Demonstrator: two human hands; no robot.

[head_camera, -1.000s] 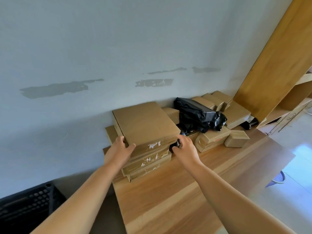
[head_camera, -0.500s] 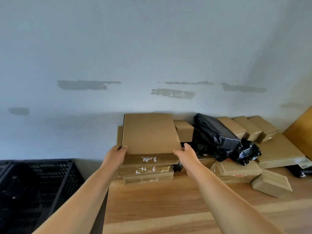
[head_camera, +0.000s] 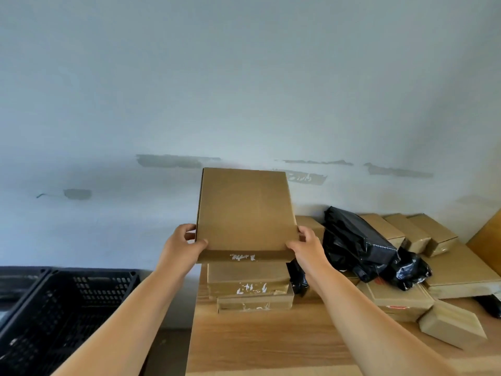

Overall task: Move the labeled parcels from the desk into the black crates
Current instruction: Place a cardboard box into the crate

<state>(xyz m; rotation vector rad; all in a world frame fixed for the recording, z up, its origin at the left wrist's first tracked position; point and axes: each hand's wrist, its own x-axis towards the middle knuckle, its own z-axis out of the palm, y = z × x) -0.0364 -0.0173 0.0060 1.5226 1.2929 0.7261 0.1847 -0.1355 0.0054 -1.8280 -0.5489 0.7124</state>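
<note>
A flat brown cardboard parcel is lifted clear of the stack, its far end tilted up toward the wall. My left hand grips its near left corner and my right hand grips its near right corner. Torn white label remains show on its front edge. Below it, two similar flat parcels stay stacked at the left end of the wooden desk. A black crate stands on the floor to the left of the desk.
A black plastic-wrapped parcel lies on several more cardboard boxes to the right. A small box sits near the desk's right edge. The wall stands close behind the desk. A second crate's rim shows at far left.
Both hands have lifted the top flat parcel off the stack and raised it. The view has swung left, bringing the black crate further into sight.
</note>
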